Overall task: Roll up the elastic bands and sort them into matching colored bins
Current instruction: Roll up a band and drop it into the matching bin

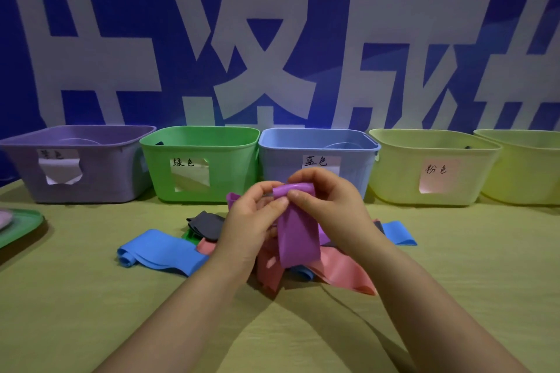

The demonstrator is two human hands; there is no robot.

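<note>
A purple elastic band [298,233] hangs above the table's middle, its top end curled into a small roll. My left hand [253,218] and my right hand [327,200] both pinch that rolled top edge. Under my hands lies a heap of bands: a blue band [157,251] at the left, a dark grey band [206,224], pink bands [342,272] in front and another blue band [398,232] at the right. Along the back stand a purple bin [100,179], a green bin [239,172], a blue bin [281,160] and a yellow bin [394,172] labelled pink.
A second yellow bin [527,169] stands at the far right. A green tray [21,228] pokes in at the left edge. The table [91,312] has a yellow-green cloth. A blue wall with large white characters rises behind the bins.
</note>
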